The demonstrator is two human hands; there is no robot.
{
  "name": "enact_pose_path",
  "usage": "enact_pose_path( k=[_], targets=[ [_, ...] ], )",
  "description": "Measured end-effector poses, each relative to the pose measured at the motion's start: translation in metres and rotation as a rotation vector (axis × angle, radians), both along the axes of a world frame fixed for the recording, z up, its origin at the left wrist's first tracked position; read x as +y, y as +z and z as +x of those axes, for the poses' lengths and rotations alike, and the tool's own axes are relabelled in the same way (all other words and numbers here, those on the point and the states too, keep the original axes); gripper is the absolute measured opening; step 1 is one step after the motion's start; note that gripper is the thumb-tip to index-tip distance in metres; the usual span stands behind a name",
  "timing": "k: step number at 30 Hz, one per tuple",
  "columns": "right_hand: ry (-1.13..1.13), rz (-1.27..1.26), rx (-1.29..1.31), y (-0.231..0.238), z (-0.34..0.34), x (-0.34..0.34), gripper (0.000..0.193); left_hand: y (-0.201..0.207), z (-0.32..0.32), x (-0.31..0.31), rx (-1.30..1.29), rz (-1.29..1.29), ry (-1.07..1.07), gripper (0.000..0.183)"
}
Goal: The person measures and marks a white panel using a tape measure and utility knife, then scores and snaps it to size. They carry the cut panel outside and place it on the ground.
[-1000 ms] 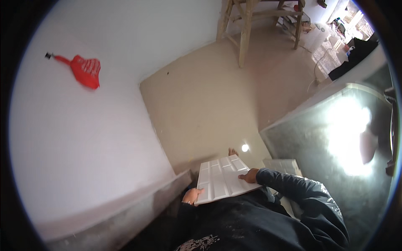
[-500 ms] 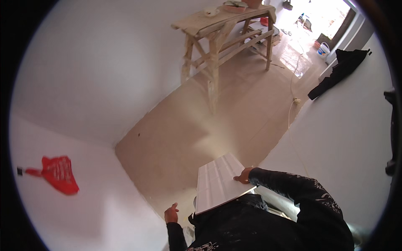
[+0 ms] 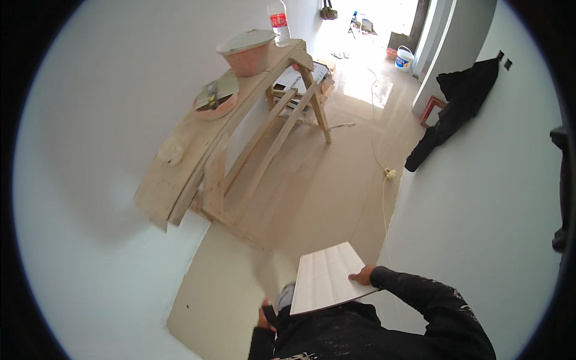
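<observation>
A white rectangular panel [image 3: 327, 279] with faint lengthwise bands is held against my front. My right hand [image 3: 363, 275] grips its right edge, the thumb lying on the face and the other fingers hidden behind it. My left hand [image 3: 264, 312] hangs low beside my leg, left of the panel and apart from it. A black piece of cloth or strap partly covers that hand, so its fingers do not show clearly. Below the panel is my black clothing.
A wooden trestle bench [image 3: 198, 155] along the left wall bears a bucket [image 3: 247, 60], a shallow basin [image 3: 223, 109] and a plastic bottle [image 3: 279, 25]. A pale cord [image 3: 384, 207] crosses the floor at right. A black garment [image 3: 459, 111] hangs on the right wall; a white bucket [image 3: 404, 59] stands farther off.
The view has turned and come closer to the bench, which now fills the left side. The red bag has left view. My right hand keeps hold of the panel; my left hand is nearer my leg.
</observation>
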State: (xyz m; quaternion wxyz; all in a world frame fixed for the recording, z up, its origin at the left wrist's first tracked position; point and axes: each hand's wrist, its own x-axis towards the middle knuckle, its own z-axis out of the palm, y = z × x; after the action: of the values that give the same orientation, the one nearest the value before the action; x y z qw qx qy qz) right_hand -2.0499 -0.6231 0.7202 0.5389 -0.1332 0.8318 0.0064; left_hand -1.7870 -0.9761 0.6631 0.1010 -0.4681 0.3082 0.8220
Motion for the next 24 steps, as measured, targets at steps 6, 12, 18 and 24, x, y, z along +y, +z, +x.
enact_pose_path(
  k=[6, 12, 18, 24],
  targets=[
    [-0.267, 0.126, -0.019, 0.039, -0.183, 0.055, 0.095, 0.027, -0.301, 0.026, 0.213, -0.636, -0.574, 0.042],
    [-0.404, 0.141, 0.048, 0.046, -0.369, 0.089, 0.096, 0.011, -0.58, 0.111, -0.071, -0.029, -0.624, 0.041],
    [-0.726, 0.195, 0.026, 0.065, -0.542, 0.138, 0.099, 0.049, -0.798, 0.147, -0.184, 0.074, -0.783, 0.047],
    [-0.848, 0.082, 0.158, 0.032, -0.713, 0.194, 0.101, 0.054, -1.009, 0.183, -0.168, -0.054, -0.981, 0.037]
  ],
)
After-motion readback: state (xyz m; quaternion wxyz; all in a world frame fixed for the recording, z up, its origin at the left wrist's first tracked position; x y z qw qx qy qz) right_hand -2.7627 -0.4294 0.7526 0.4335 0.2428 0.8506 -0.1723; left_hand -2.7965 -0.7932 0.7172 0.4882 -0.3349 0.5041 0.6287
